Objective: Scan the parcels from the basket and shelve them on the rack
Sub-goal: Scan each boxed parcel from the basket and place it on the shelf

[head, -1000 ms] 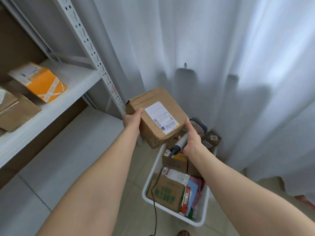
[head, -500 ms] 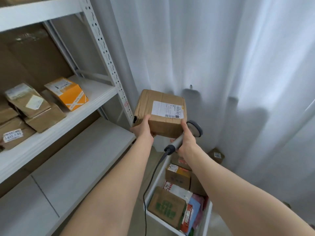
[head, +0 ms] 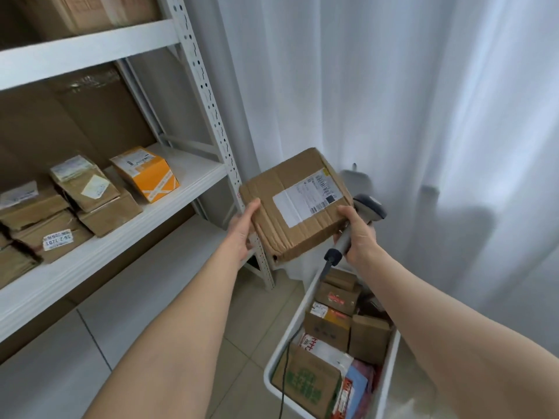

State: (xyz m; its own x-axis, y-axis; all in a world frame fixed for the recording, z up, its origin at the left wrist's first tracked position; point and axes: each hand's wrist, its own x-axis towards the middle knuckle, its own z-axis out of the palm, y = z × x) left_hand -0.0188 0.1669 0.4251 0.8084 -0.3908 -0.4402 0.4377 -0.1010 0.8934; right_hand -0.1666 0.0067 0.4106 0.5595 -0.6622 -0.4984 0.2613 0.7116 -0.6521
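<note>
Parcel [head: 298,204] is held at frame centre, clear of the basket [head: 290,325], which now sits at 5 o'clock with plenty of parcels left in it.

Left hand [head: 242,229]: parcel's 9 o'clock edge is gripped, thumb laid on top; the fingers underneath are hidden.

Right hand [head: 358,234]: fingers are curled round the scanner [head: 370,207] handle, and the thumb is pressed onto the parcel's 4 o'clock corner. So the box is pinched between both hands, with the scanner carried along. The scanner head is tucked behind the parcel's 3 o'clock edge and is not aimed at the label [head: 308,198].

Change over the last second: the parcel is lifted higher and turned, so the barcode end of the label is now at 1 o'clock instead of 5 o'clock. The view is swung toward the rack [head: 187,182], which now fills 8 to 11 o'clock. The parcel is seen in front of the rack upright, roughly level with the middle shelf.

Reading: the scan is probably done, though no beam or confirmation can be seen, so this is not certain. The step in hand is judged to be shelving.

Bare shelf is seen at 10 o'clock from the parcel, between the orange box [head: 148,173] and the upright. That gap is the likely drop spot.

Risk: the cable [head: 284,373] is trailed down across the basket and could be snagged on the reach.
</note>
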